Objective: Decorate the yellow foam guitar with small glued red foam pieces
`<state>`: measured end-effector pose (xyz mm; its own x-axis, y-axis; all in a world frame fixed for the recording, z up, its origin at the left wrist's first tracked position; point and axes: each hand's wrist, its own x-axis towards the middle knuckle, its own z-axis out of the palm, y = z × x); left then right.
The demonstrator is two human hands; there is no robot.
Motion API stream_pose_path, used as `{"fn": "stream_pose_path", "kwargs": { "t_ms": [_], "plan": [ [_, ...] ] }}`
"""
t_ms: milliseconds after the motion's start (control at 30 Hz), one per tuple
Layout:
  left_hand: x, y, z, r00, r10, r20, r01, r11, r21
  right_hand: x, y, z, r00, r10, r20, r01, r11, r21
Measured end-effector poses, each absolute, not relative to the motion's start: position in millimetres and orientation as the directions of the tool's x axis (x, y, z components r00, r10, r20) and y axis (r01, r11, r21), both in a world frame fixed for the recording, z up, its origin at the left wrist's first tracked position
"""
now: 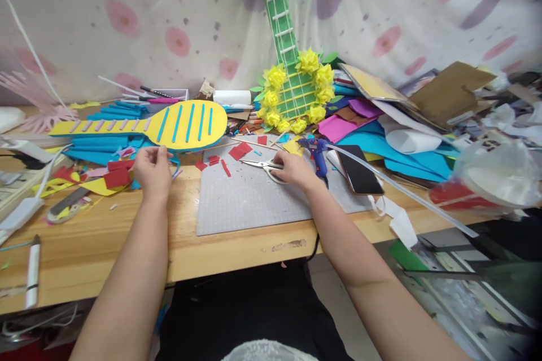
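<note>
The right hand [292,168], partly curled, touches the pale handles of the metal scissors [266,167] on the far part of the grey gridded cutting mat [249,208]; how firmly it grips cannot be told. The left hand [152,174] is pinched closed, any contents hidden. Blades pointing left are best kept low, clear of those fingers. The mat's near half offers room; the blue glue gun [318,159] crowds the right.

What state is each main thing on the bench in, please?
Scissors: handles under the right grip
Phone: screen dark
Glue gun: unheld, long stick extending from its rear
Green guitar shape: upright, tilted
Yellow guitar shape: lying striped side up
Red paper: cut into pieces
</note>
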<state>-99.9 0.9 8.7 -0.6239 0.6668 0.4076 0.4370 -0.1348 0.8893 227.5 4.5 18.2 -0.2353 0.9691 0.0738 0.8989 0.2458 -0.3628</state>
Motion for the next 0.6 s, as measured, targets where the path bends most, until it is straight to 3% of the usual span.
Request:
{"fn": "stream_pose_path", "kwargs": {
  "t_ms": [267, 400, 500, 600],
  "plan": [
    [-89, -1, 0, -0.482, 0.789, 0.380, 0.494, -0.114, 0.862, 223, 7, 19, -0.164, 0.933, 0.321, 0.865, 0.292, -0.408],
    [-80, -4, -2, -0.388, 0.842, 0.375, 0.546, -0.118, 0.830, 201, 30, 28, -0.186, 0.954, 0.236, 0.836, 0.280, -0.472],
    [-78, -5, -1, -0.378, 0.829, 0.413, 0.601, -0.120, 0.790, 177, 63, 32, -0.278, 0.947, 0.160, 0.830, 0.321, -0.457],
    [-80, -6, 0, -0.413, 0.797, 0.440, 0.617, -0.110, 0.779, 156, 97, 27, -0.249, 0.960, 0.128, 0.858, 0.280, -0.431]
  ]
}}
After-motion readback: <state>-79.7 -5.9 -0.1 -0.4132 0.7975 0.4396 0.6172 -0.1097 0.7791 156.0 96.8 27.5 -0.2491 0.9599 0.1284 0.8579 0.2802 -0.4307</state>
